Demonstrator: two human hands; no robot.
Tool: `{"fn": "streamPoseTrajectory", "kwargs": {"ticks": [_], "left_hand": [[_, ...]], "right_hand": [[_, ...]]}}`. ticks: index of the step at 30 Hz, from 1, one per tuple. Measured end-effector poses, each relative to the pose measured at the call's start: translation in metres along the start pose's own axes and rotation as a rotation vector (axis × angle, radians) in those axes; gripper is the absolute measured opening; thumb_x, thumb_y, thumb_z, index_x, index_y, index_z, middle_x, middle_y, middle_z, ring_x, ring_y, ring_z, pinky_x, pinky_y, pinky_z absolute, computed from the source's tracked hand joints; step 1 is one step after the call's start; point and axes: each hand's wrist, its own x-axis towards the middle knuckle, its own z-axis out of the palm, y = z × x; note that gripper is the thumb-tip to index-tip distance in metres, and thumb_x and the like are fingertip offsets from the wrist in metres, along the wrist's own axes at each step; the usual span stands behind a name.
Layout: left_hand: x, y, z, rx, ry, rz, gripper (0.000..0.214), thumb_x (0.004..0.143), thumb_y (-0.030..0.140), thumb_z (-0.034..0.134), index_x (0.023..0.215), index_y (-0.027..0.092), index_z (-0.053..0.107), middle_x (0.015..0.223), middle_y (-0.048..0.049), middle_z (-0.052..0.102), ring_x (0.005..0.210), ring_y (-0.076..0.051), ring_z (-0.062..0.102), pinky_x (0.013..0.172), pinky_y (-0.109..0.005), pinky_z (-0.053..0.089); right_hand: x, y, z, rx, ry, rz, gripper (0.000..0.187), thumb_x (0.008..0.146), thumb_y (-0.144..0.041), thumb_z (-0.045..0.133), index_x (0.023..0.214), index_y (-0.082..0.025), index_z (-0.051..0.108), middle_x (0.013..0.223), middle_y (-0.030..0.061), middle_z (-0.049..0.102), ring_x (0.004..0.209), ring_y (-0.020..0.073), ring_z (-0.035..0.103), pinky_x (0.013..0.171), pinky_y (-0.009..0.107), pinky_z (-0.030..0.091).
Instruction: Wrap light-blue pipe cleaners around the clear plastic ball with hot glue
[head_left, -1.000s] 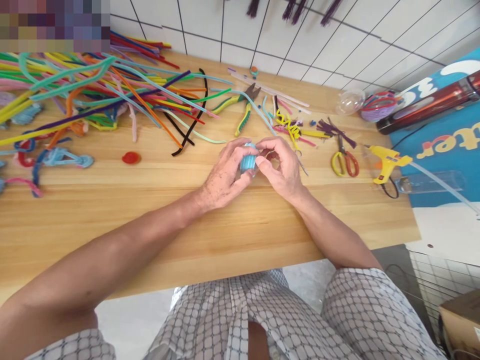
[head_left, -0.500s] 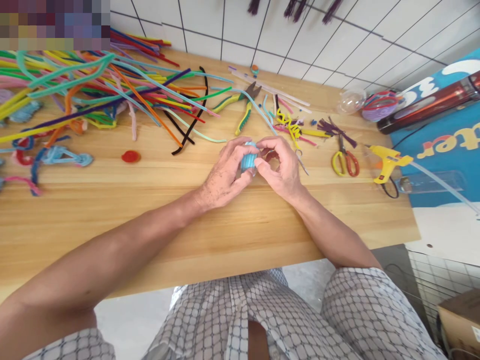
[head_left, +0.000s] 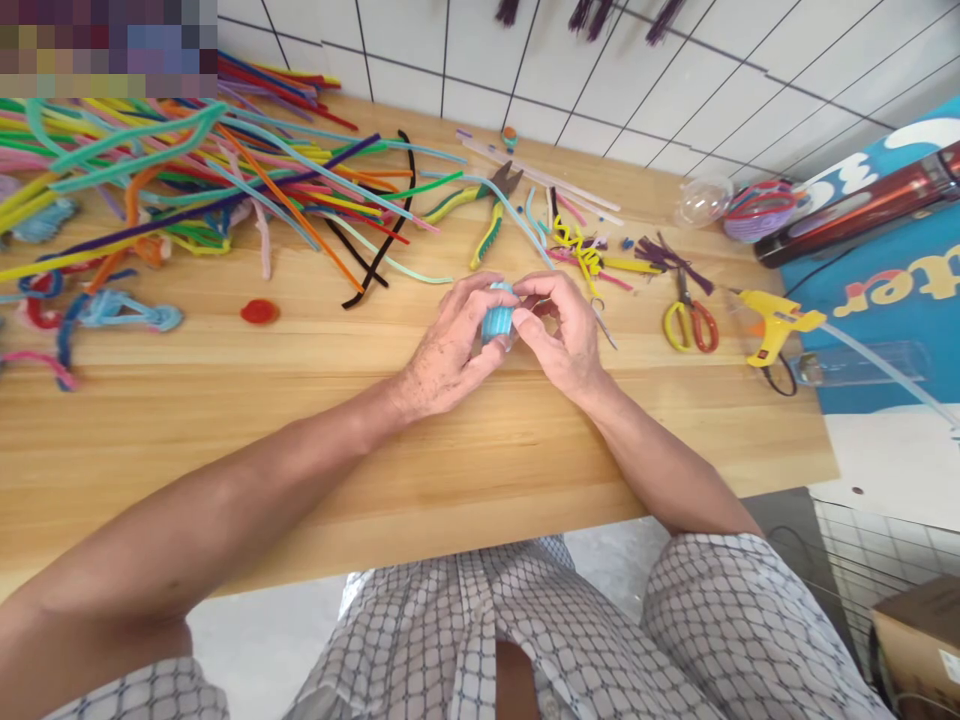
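Over the middle of the table, my left hand (head_left: 454, 345) is closed around a light-blue pipe-cleaner coil (head_left: 497, 318). The coil is small and rounded, with strands lying side by side; whether anything is inside it is hidden. My right hand (head_left: 559, 335) meets it from the right, with thumb and bent fingers pinched at its edge. A loose light-blue pipe cleaner (head_left: 525, 225) runs down toward the back of my right hand. Just beyond the hands lie green-and-yellow pliers (head_left: 491, 215). To their left rests a red oval piece (head_left: 259, 312).
A heap of coloured pipe cleaners (head_left: 247, 185) covers the table's left back. Rightward lie scissors (head_left: 690, 315), a yellow glue gun (head_left: 780, 320), a clear plastic ball (head_left: 703, 203), a purple-and-red wrapped ball (head_left: 761, 210) and a dark red flask (head_left: 862, 205). A tiled wall (head_left: 420, 60) stands behind.
My right thumb has shifted slightly up and right along the coil's edge, uncovering a little more of the blue strands. My left hand keeps its hold.
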Motion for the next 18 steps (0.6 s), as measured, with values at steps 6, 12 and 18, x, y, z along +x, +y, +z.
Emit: {"fn": "streamPoseTrajectory", "kwargs": {"ticks": [6,12,18], "left_hand": [[0.0002,0.0001,0.0006,-0.006,-0.002,0.005,0.039,0.116,0.048,0.048,0.15,0.03,0.051,0.157,-0.0162,0.059,0.156,-0.033,0.053,0.129,-0.063,0.048],[0.0001,0.0006,0.0001,-0.004,-0.012,0.0,0.037,0.115,0.044,0.051,0.149,0.03,0.051,0.158,-0.0161,0.06,0.157,-0.033,0.052,0.129,-0.064,0.048],[-0.0009,0.0007,-0.0011,0.004,-0.028,-0.036,0.039,0.113,0.044,0.053,0.149,0.031,0.052,0.162,-0.0173,0.057,0.157,-0.034,0.052,0.129,-0.065,0.047]], "right_hand": [[-0.0003,-0.0019,0.0006,-0.02,0.001,0.021,0.03,0.103,-0.056,0.07,0.116,-0.029,0.07,0.118,0.0065,0.076,0.094,0.0225,0.071,0.081,0.041,0.063],[-0.0003,-0.0017,0.0007,0.033,0.011,0.033,0.035,0.105,-0.061,0.068,0.115,-0.028,0.071,0.117,0.0057,0.076,0.095,0.0218,0.072,0.081,0.04,0.062],[0.0001,0.0005,0.0022,0.065,0.1,0.055,0.042,0.106,-0.071,0.061,0.11,-0.03,0.07,0.112,0.0042,0.074,0.101,0.0229,0.072,0.085,0.04,0.061]]}}
